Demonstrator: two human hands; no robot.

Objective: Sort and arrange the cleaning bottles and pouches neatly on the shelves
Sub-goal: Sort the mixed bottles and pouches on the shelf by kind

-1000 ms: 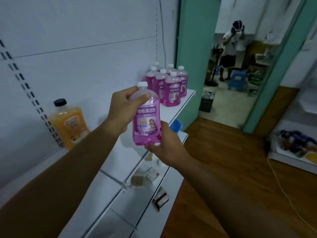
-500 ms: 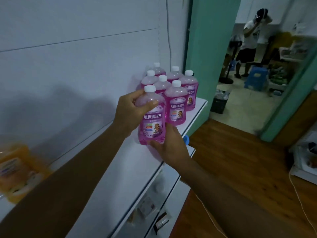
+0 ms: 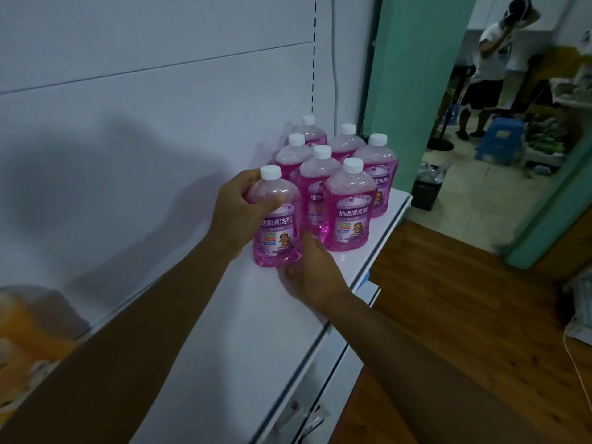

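A pink floor-cleaner bottle (image 3: 278,224) is held upright at frame centre: shoulder gripped by the left hand (image 3: 238,208), base cupped by the right hand (image 3: 309,274). The shelved pink bottles (image 3: 344,184) lie just right of it.

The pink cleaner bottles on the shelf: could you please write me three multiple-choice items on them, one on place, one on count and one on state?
1. Where does the held pink bottle stand in relation to the group of pink bottles?
A. At its near left end
B. Behind it, against the wall
C. On the wooden floor

2. How many white caps show in all, the held bottle's included?
A. Four
B. Seven
C. Ten

3. How is the left hand engaged?
A. It hangs free of everything
B. It lies flat on the white shelf
C. It grips the held bottle's shoulder

Answers: 1 A, it stands nearest the camera, left of the front bottle; 2 B, six caps show in the group plus one; 3 C, its thumb and fingers wrap round just under the cap, while the right hand touches the base.
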